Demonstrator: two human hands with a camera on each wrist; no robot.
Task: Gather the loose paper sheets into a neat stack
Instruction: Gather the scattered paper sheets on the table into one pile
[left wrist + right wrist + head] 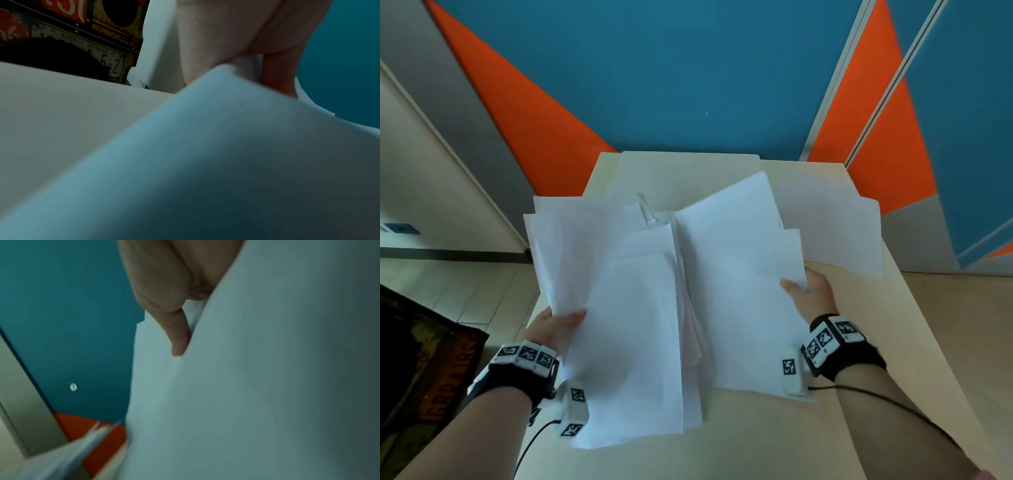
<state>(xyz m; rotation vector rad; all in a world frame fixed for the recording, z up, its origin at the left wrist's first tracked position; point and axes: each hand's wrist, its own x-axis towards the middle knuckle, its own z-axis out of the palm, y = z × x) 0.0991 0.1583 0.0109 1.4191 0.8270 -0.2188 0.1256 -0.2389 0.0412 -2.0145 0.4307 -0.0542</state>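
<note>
Loose white paper sheets lie in an uneven, fanned pile on the pale cream table, overlapping at differing angles. Further sheets lie flat at the far end and far right of the table, the right-hand one overhanging the edge.

The left hand holds the left portion of the pile at its near-left edge, thumb on top of the paper, remaining fingers hidden beneath. In the left wrist view, the left hand shows one finger pressed against the underside of a raised sheet. Its grip is closed on the paper.

The right hand holds the right portion at its right edge, thumb lying on the top sheet. In the right wrist view, the right hand shows a finger tucked between two sheets, pinching them.

The two held portions meet near the middle of the table, edges misaligned.

Surroundings: a wall of blue and orange panels behind the table; a dark printed box with red lettering on the floor at left; marker-tagged black wrist bands on both forearms.
</note>
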